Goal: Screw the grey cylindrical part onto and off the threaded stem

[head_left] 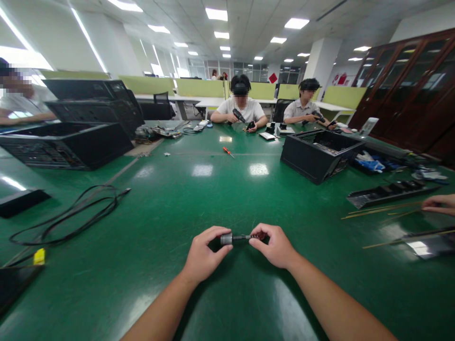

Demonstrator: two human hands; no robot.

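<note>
Low over the green table (209, 194), both my hands hold one small tool-like part, a short grey metal cylinder with a thin dark shaft (226, 238). My left hand (203, 255) pinches the cylinder between thumb and fingers. At the other end, my right hand (273, 246) grips the shaft's tip, where something dark and ridged or twisted shows between the fingertips. The part lies roughly level between the hands. My fingers hide its far end, and its exact kind is unclear.
An orange-handled screwdriver (228, 152) lies ahead. Black computer cases stand at the left (67, 144) and right (320, 154). A looped black cable (80, 213) is on the left. A co-worker's hand (441, 204) reaches in near thin rods; other people sit across the table.
</note>
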